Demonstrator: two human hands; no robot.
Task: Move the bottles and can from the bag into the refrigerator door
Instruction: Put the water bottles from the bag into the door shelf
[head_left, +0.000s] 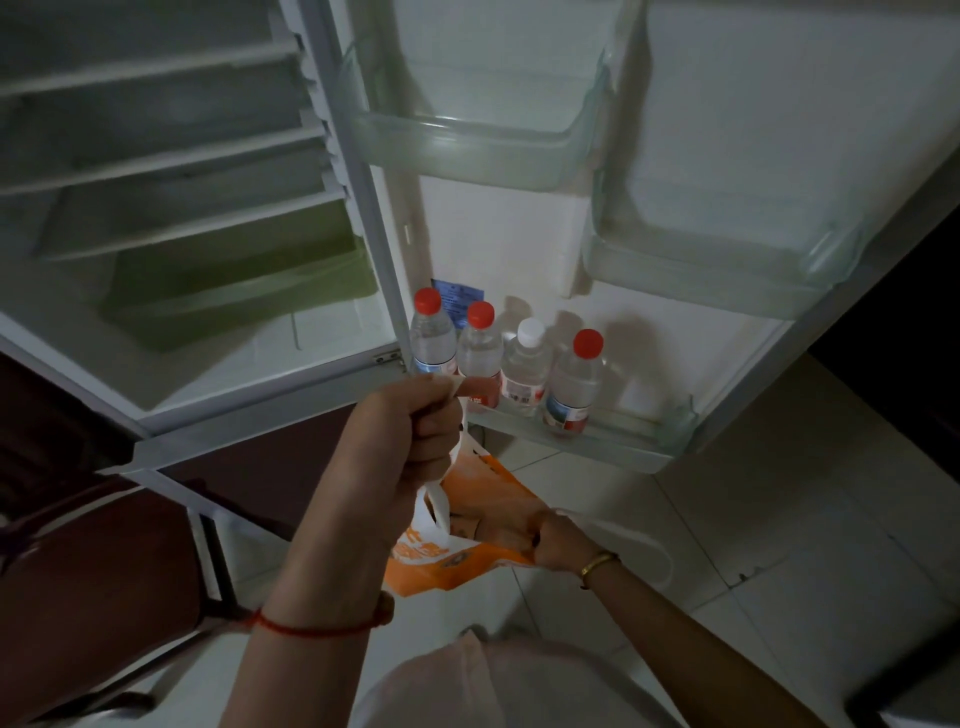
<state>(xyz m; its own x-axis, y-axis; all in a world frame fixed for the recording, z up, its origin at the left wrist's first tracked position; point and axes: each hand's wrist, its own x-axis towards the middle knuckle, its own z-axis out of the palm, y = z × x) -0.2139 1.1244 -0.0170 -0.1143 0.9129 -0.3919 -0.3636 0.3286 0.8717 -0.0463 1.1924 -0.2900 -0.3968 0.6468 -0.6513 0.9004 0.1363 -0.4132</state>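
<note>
An orange and white bag (483, 499) hangs in front of the open refrigerator. My left hand (410, 441) is shut on its white handle and holds it up. My right hand (558, 540) is lower and pinches the bag's right rim, pulling the mouth apart. What lies inside the bag is too dark to tell. Several clear water bottles stand in a row on the bottom door shelf (623, 449): red-capped bottles (431, 332) (480, 343) (576, 379) and a white-capped bottle (527, 364). No can is in view.
Above the bottles are two clear door bins, one at the upper middle (467, 150) and one at the right (717, 275). The fridge interior with white shelves (171, 156) and a green drawer (234, 291) is at the left. Pale floor tiles (753, 519) lie below.
</note>
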